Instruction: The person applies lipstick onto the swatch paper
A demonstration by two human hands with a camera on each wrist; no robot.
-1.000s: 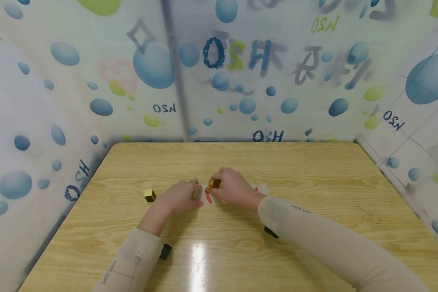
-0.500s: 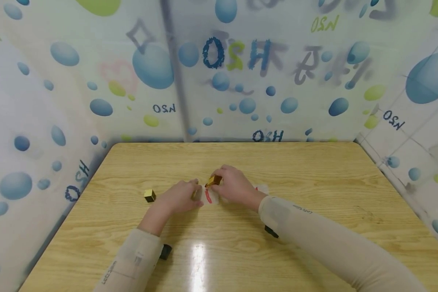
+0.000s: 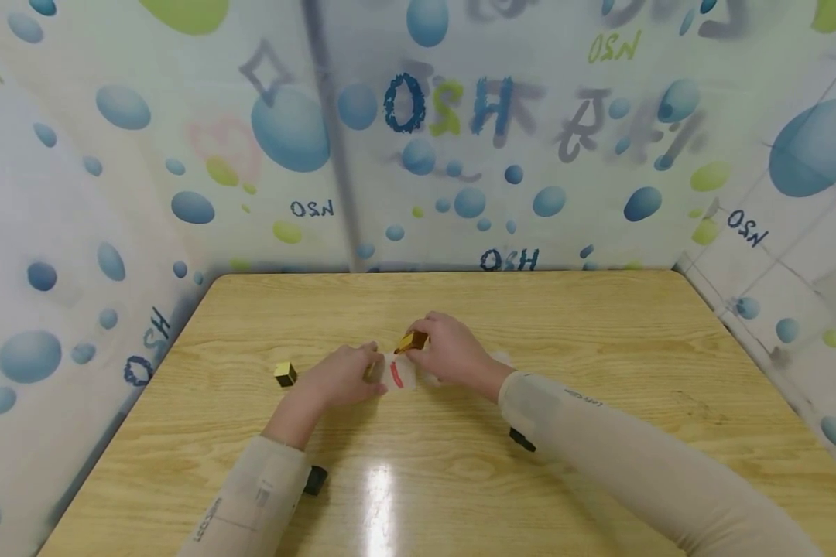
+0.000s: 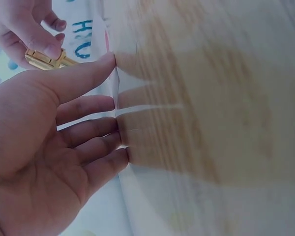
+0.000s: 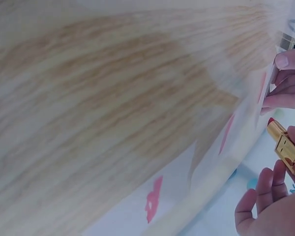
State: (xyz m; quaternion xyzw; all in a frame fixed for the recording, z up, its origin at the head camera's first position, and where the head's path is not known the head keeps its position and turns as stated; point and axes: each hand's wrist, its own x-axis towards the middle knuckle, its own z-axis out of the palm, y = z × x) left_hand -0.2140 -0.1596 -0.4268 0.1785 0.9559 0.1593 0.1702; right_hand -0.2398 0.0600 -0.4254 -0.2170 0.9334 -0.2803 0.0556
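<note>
Wood-grained surface (image 3: 585,333), extending beyond and to both sides of the two grips, with rounded far corners and a bright streak of reflected light (image 3: 379,503) on the near side of the grips. Past its far edge rises a pale wall (image 3: 564,166), printed with blue and green bubbles and H2O lettering (mirror-reversed); similar walls flank the surface on both sides.

The lipstick (image 3: 412,342) is pinched in the right grip (image 3: 453,352), its tip toward the left grip (image 3: 344,377). Its case is shiny gold and angular; the right wrist view shows a red tip on a narrower gold neck, apparently just apart from the paper (image 3: 406,381). This thin white sheet lies between the two grips and bears one slightly curved red stroke (image 3: 397,374).

The left grip is spread, fingers nearly straight, fingertips resting at the sheet's left side. Well to the left of its fingertips stands a gold-and-black cube (image 3: 286,374). Nearer than the grips, beside the sleeves, lie two dark objects (image 3: 315,480), partly hidden. A second sheet (image 3: 503,357) shows behind the right grip's wrist.
</note>
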